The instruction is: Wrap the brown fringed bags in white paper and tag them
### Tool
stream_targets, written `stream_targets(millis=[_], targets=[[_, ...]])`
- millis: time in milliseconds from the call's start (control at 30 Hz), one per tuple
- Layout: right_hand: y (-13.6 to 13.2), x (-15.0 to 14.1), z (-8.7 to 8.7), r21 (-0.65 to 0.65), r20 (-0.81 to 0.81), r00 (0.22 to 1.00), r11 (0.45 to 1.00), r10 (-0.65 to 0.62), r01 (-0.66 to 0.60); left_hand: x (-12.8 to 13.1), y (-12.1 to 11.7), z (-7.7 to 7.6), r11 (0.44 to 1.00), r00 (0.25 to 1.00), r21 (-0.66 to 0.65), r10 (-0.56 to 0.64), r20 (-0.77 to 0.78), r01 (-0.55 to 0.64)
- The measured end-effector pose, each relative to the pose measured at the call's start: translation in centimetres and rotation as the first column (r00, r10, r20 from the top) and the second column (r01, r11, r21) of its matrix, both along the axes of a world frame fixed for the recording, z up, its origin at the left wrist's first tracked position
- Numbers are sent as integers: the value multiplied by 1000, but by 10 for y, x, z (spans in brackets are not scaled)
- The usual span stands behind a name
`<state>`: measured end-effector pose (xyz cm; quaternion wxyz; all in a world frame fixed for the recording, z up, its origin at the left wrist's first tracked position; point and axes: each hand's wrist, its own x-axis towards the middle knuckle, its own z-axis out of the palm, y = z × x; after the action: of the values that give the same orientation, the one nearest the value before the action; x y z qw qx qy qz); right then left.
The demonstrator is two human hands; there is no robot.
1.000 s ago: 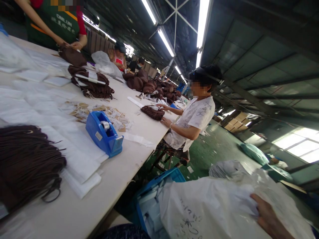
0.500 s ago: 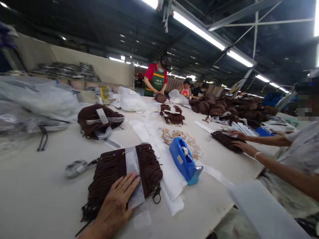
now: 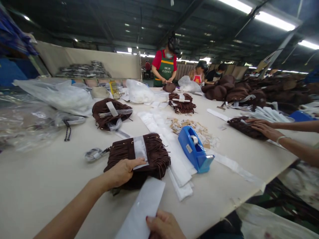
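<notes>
left hand (image 3: 120,173): flat earlier, now clamped on near edge of brown fringed bag (image 3: 121,151), frame centre | right hand (image 3: 166,226): pinching white sheet (image 3: 142,209), shifted from lower right to bottom centre

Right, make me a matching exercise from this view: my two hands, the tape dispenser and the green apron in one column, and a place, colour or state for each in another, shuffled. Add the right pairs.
Column one
1. Left hand
2. Tape dispenser
3. Right hand
4. Green apron

Column two
A. Holding a pale sheet
B. Worn by a person with red sleeves
C. Touching a brown fringed bag
D. Blue, to the right of the nearest fringed bag

Right pairs: 1-C, 2-D, 3-A, 4-B
</notes>
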<state>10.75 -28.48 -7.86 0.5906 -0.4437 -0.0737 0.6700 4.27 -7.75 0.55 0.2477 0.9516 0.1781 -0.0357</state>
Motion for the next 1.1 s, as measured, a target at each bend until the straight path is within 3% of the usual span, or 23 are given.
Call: stream_targets(millis=[100, 200, 400, 600, 767, 933, 1000, 1033, 1100], targets=[[21, 2, 22, -85, 19, 984, 980, -178, 179, 2, 3, 9, 998, 998, -65, -24, -54, 21], [40, 4, 34, -78, 58, 941, 938, -334, 338, 1, 2, 10, 998, 997, -46, -34, -63, 31], [73, -5, 31, -71, 62, 926, 924, -372, 375, -3, -9, 5, 995, 988, 78, -56, -147, 68], [82, 6, 34, -84, 127, 966, 968, -226, 238, -9, -27, -3, 971, 982, 218, -63, -177, 101], [84, 15, 37, -122, 174, 983, 990, -53, 75, -12, -32, -19, 937, 997, 342, -42, -68, 63], [68, 25, 36, -161, 266, 956, 983, 124, -83, -16, -33, -50, 805, 991, 594, -89, 95, 16], [52, 34, 34, -117, 474, 876, 993, 86, -34, -17, -36, -56, 755, 984, 655, -121, 132, 4], [44, 41, 33, -51, 627, 779, 999, 27, 6, -17, -37, -57, 739, 981, 674, -131, 139, 3], [29, 54, 29, 135, 878, 459, 990, -134, 32, -18, -38, -57, 714, 979, 700, -143, 145, 1]])
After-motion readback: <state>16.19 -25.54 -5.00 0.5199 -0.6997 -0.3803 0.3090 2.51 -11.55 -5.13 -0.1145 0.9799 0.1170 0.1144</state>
